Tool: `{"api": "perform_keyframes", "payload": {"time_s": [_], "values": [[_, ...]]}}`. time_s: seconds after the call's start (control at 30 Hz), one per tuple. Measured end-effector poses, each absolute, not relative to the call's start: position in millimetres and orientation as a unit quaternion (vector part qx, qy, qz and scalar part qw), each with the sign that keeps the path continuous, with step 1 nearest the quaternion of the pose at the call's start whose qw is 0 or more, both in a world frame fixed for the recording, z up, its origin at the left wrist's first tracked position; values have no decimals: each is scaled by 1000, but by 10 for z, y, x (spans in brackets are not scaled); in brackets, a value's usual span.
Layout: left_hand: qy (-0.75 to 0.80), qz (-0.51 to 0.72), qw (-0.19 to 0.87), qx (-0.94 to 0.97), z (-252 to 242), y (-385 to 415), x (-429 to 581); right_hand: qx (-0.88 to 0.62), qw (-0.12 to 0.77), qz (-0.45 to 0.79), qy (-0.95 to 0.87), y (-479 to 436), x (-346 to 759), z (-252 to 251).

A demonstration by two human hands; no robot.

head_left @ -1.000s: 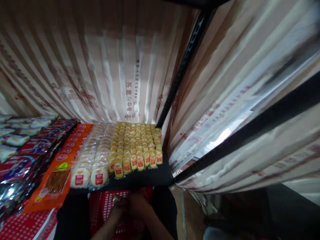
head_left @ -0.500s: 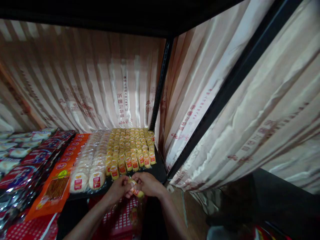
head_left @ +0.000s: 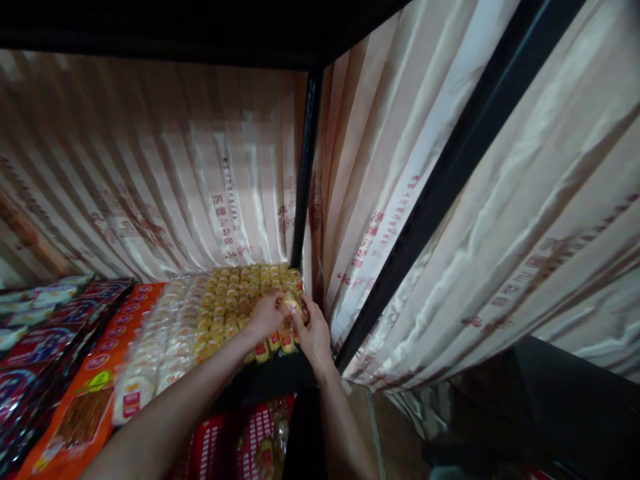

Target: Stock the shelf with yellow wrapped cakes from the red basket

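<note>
My left hand (head_left: 269, 313) and my right hand (head_left: 314, 328) are together over the right side of the rows of small yellow wrapped cakes (head_left: 225, 298). Between their fingers is one yellow packaged cake (head_left: 291, 305), partly covered by the fingertips. Both hands are closed on it, the right one from its right side. Red labels show on the front cakes of the rows. Whether the held cake touches those beneath it I cannot tell.
Left of the cakes lie round white packaged flatbreads (head_left: 135, 393), orange snack packs (head_left: 87, 407) and dark shiny bags (head_left: 45, 347). A red basket (head_left: 205, 447) holding more packets sits below the shelf edge. Black posts (head_left: 306, 173) and printed curtains (head_left: 240, 193) enclose the corner.
Both hands have moved forward and up, from in front of the rows to above their right side, with the yellow cake between them. The view has shifted slightly.
</note>
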State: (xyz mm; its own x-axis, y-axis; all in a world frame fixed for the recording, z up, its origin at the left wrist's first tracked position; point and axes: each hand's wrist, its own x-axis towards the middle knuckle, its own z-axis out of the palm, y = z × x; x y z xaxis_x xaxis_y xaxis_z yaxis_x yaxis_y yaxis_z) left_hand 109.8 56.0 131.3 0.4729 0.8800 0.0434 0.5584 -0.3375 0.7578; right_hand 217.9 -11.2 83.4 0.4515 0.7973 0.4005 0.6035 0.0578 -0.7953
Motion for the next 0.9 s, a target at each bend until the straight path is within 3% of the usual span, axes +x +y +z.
{"api": "perform_keyframes", "payload": {"time_s": [0.13, 0.47, 0.9], "values": [[488, 207, 289, 797, 1475, 792, 1407, -700, 575, 96, -414, 15, 2270, 624], [452, 173, 205, 851, 1367, 1293, 1976, -708, 532, 140, -443, 311, 2345, 176], [403, 82, 134, 901, 1048, 1477, 2075, -692, 528, 137, -474, 328, 2331, 170]]}}
